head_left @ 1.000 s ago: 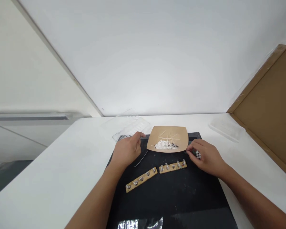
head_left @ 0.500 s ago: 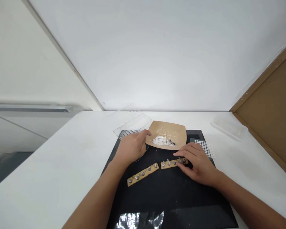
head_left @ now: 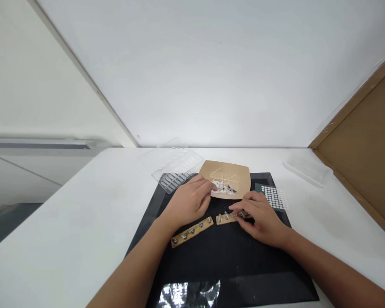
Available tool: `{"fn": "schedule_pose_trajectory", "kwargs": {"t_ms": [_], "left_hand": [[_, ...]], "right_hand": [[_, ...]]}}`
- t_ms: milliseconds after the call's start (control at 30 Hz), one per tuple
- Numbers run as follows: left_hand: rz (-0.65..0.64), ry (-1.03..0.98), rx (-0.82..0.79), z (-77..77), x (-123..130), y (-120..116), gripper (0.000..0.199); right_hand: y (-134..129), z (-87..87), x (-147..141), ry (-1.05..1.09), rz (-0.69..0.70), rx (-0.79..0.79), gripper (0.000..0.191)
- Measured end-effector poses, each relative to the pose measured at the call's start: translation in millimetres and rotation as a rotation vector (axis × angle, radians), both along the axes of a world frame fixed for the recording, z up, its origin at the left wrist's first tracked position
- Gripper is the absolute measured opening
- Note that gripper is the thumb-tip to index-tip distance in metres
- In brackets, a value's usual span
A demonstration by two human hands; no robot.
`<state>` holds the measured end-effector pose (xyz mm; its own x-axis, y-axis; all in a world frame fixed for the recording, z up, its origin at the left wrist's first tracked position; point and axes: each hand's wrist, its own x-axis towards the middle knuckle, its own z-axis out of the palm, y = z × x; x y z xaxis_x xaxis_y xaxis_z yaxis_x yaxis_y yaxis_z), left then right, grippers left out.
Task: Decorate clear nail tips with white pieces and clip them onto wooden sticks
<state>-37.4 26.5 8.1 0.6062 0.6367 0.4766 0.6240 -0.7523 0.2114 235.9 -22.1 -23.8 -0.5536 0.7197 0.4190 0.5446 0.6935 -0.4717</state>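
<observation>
on the white table (head_left: 67,205), we have the black mat (head_left: 231,265) as our work surface. our left hand (head_left: 188,201) reaches over the near edge of the brown paper tray (head_left: 242,169), fingers half curled and tips at the white scraps (head_left: 223,188); we can't tell whether it has hold of anything. our right hand (head_left: 263,218) is partly closed, thumb and forefinger slightly parted at the right-hand strip (head_left: 231,219), and what it grips, if anything, is hidden.

the left-hand strip (head_left: 195,229) lies at a slant on the mat, below our left wrist. both strips carry a row of small metal fittings (head_left: 192,231) with clear tips (head_left: 226,215), so we'd best touch the right-hand one lightly, at its edges, without pressing sideways on a tip. at the tray, a loose fingertip pinch, wrist raised, should spare the scraps a scattering. the finest bits are the thin pale sticks (head_left: 216,172), which look easy to snag; we'd go around them.
</observation>
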Motion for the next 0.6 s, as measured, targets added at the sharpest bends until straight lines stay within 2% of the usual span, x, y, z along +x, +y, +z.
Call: {"fn": "schedule_pose_trajectory", "kwargs": {"t_ms": [233, 600], "left_hand": [[-0.105, -0.138, -0.170, 3.7, 8, -5, 0.023], [-0.150, -0.107, -0.205, 0.9, 14, -9, 0.020]], "right_hand": [[4, -0.4, 2, 0.017, 0.022, 0.000, 0.030], [4, -0.4, -3, 0.027, -0.002, -0.014, 0.028]]}}
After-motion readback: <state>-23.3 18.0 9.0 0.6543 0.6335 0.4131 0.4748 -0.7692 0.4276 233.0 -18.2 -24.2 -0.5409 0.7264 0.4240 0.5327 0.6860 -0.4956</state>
